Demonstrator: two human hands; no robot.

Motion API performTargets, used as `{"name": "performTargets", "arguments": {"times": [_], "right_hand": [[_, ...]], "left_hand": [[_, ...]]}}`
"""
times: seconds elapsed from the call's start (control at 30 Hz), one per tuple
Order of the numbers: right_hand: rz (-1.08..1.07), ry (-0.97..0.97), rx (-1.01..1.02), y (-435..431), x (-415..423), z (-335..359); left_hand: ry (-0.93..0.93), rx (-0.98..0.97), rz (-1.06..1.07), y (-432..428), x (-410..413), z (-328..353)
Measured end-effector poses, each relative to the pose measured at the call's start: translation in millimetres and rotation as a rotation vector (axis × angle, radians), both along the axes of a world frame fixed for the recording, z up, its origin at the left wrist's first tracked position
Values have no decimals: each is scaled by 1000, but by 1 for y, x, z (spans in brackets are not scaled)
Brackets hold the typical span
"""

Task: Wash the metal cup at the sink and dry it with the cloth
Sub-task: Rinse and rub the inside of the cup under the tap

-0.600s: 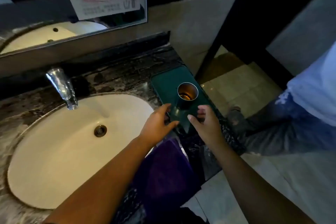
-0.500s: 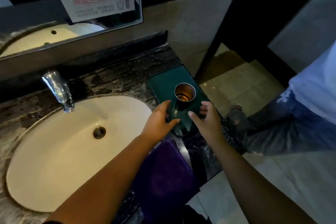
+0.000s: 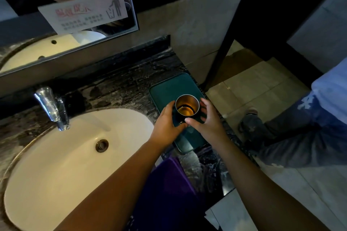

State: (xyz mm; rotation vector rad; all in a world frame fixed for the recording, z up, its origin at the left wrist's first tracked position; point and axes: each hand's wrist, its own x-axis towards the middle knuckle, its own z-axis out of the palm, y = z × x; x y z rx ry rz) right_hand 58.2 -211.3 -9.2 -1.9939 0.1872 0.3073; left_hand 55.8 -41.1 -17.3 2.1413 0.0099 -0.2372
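Observation:
The metal cup (image 3: 187, 107) stands upright and open-topped on a dark green tray (image 3: 169, 88) at the right end of the counter. My left hand (image 3: 167, 123) curls round the cup's left side and my right hand (image 3: 206, 123) curls round its right side. Both thumbs meet in front of the cup. A purple cloth (image 3: 169, 189) lies on the counter edge below the tray, between my forearms. The white sink basin (image 3: 65, 165) with its drain (image 3: 102, 145) is to the left, and no water runs from the chrome faucet (image 3: 54, 108).
Dark marble counter (image 3: 122, 88) surrounds the basin. A mirror (image 3: 56, 24) with a paper notice stands behind the faucet. Right of the counter the floor drops away, where another person's jeans-clad leg (image 3: 300, 131) and shoe stand on the tiles.
Both hands have moved forward along the tray and closed in round the cup, from just short of it to its sides. The cup stays on the tray.

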Motion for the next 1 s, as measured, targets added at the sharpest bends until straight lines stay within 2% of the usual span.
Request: {"name": "performTargets", "arguments": {"times": [0.17, 0.6, 0.8, 1.0], "right_hand": [[33, -18, 66, 5, 5, 1], [48, -104, 19, 14, 8, 13], [79, -109, 40, 44, -6, 30], [205, -79, 48, 95, -25, 35]], "left_hand": [[-17, -50, 8, -3, 4, -4], [-45, -107, 32, 2, 9, 8], [-62, -175, 105, 33, -14, 18], [-96, -216, 195, 80, -51, 31]]}}
